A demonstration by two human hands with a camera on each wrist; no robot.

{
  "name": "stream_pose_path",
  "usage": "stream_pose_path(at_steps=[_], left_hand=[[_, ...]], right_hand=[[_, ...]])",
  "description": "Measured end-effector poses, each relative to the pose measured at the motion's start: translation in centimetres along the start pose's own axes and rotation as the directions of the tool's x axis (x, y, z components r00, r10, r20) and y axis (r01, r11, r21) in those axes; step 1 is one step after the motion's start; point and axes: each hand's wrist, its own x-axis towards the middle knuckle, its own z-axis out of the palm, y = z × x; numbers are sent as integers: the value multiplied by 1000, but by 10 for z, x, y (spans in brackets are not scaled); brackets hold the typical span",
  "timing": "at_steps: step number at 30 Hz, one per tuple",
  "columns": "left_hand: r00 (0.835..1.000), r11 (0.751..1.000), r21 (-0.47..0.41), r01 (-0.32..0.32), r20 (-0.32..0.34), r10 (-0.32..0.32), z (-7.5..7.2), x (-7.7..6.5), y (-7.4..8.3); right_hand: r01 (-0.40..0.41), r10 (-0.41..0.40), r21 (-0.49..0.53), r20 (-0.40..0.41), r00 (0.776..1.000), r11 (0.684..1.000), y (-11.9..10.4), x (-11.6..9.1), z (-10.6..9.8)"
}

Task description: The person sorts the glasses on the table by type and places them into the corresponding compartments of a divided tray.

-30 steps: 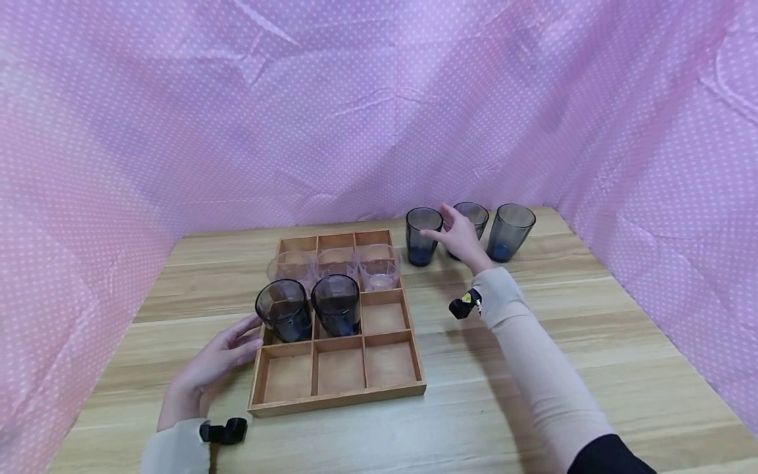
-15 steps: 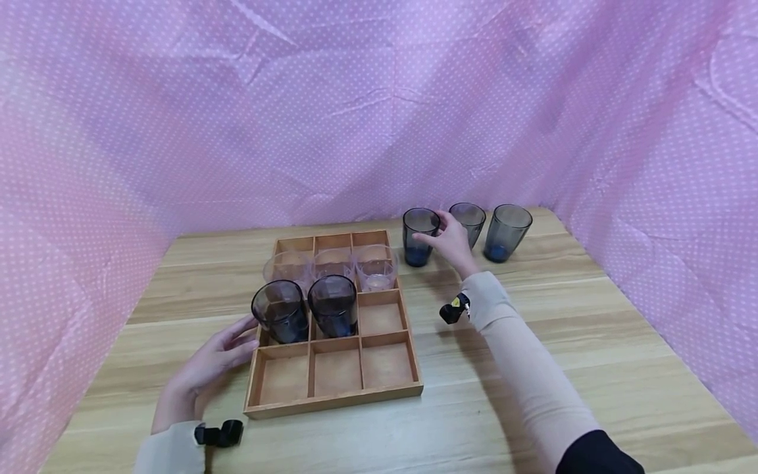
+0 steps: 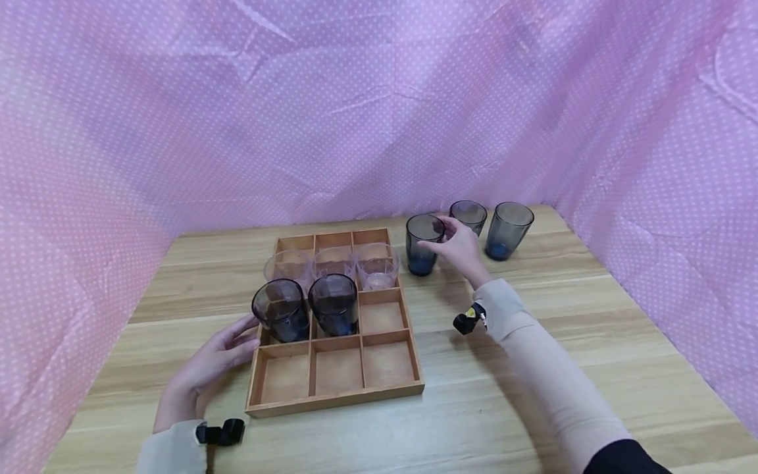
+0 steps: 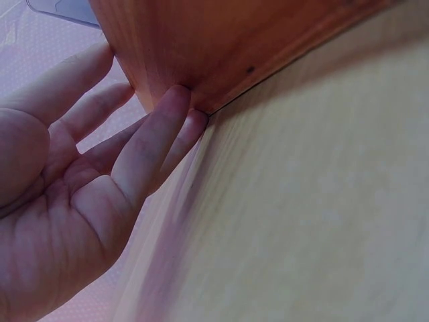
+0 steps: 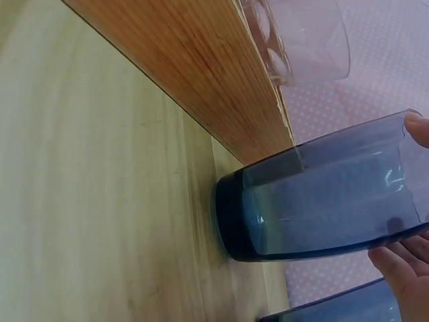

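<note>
My right hand (image 3: 460,251) grips a smoky blue-grey glass tumbler (image 3: 422,253), thumb on the near side and fingers behind. In the right wrist view, this tumbler (image 5: 315,194) is upright beside the tray's side wall, its base close over the table. My left hand (image 3: 216,355) rests its fingertips against the left side of a wooden compartment tray (image 3: 337,399); the left wrist view shows the fingers (image 4: 151,144) extended against the wood near a corner. Two dark tumblers (image 3: 283,313) stand in the tray's left and middle columns, with three clear cups (image 3: 378,266) behind them.
Two more smoky tumblers (image 3: 509,230) stand at the table's back right, one partly behind the right hand. A pink dotted cloth (image 3: 355,118) hangs behind and around the wooden table (image 3: 474,408). Bare compartments (image 3: 387,362) show along the tray's front row.
My right hand has closed its fingers and thumb around the nearest back tumbler and brought it slightly toward me. The left hand stays at the tray's side.
</note>
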Motion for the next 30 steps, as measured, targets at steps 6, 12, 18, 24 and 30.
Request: stream_pose_path(at_steps=[6, 12, 18, 24, 30], left_hand=[[1000, 1000, -5, -14, 8, 14, 0, 1, 0], [999, 999, -37, -38, 18, 39, 0, 0, 0], [999, 999, -39, -35, 17, 36, 1, 0, 2], [1000, 999, -24, -22, 18, 23, 0, -1, 4], [1000, 1000, 3, -21, 6, 21, 1, 0, 1]], right_hand=[[13, -19, 124, 44, 999, 992, 0, -15, -14], [69, -74, 74, 72, 995, 995, -6, -36, -33], [116, -120, 38, 112, 986, 993, -11, -63, -46], [143, -152, 68, 157, 976, 987, -16, -84, -46], [194, -209, 100, 169, 963, 976, -25, -91, -36]])
